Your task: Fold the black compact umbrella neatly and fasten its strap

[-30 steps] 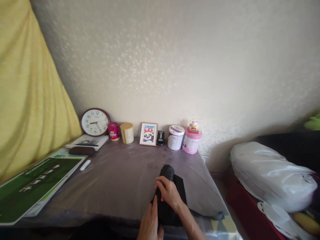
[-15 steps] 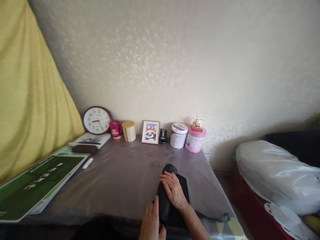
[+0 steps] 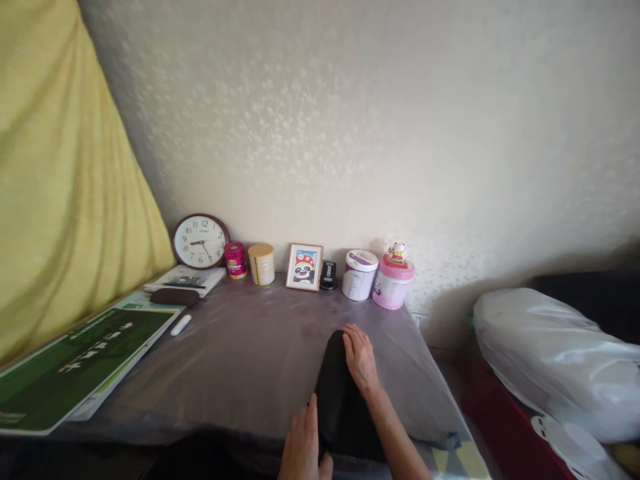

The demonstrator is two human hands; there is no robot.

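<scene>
Bundle between my left fingers and right fingers looks soft, light, best held along both sides; the right lie outstretched, the left's grip I can't tell.

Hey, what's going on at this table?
Someone has both bare hands on a long black bundle lying on the covered table. The left hand is at the near end of the black bundle; the right hand rests against its far end. Behind, by the wall, stand a clock and a framed panda picture.
</scene>
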